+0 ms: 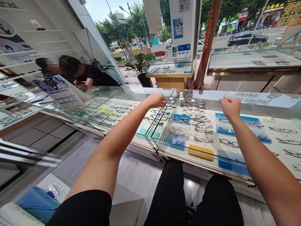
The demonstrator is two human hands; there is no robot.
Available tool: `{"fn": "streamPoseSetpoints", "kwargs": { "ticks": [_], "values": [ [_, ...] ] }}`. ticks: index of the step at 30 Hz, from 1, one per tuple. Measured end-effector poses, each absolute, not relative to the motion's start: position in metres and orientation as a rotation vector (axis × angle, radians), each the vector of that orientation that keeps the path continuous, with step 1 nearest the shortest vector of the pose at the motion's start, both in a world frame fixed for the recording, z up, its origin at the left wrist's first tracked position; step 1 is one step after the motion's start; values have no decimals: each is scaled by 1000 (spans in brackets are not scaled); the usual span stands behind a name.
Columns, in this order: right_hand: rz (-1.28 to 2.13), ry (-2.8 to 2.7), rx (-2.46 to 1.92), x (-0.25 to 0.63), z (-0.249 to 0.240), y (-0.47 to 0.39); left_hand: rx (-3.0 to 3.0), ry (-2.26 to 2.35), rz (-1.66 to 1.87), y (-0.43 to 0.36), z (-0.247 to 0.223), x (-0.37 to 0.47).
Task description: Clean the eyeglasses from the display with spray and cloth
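Observation:
Both arms reach out over a glass display case (202,147) filled with rows of eyeglasses (203,139). My left hand (157,100) is closed near the far side of the glass top, left of a small white bottle (181,99). A small pale bit shows at its fingers, too small to name. My right hand (230,107) is a fist above the case's far right part, close to a blue display mat (240,125); nothing shows in it. An orange-yellow case (200,152) lies under the glass between the arms.
Two people (89,73) lean over the counter at the far left, by a standing leaflet (60,91). A potted plant (142,70) and a wooden display cabinet (170,82) stand beyond the glass. A blue pouch (37,204) lies at lower left.

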State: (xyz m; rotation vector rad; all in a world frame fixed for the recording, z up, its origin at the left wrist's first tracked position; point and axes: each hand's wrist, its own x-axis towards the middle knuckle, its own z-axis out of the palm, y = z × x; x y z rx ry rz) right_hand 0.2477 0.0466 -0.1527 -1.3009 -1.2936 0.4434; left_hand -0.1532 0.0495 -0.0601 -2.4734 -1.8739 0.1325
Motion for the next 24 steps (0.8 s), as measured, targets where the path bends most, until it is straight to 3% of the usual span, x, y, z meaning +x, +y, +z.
{"fn": "streamPoseSetpoints", "kwargs": {
  "ticks": [24],
  "values": [
    [464, -1355, -1294, 248, -159, 51, -2388, -1977, 228, 77, -96, -180]
  ]
}}
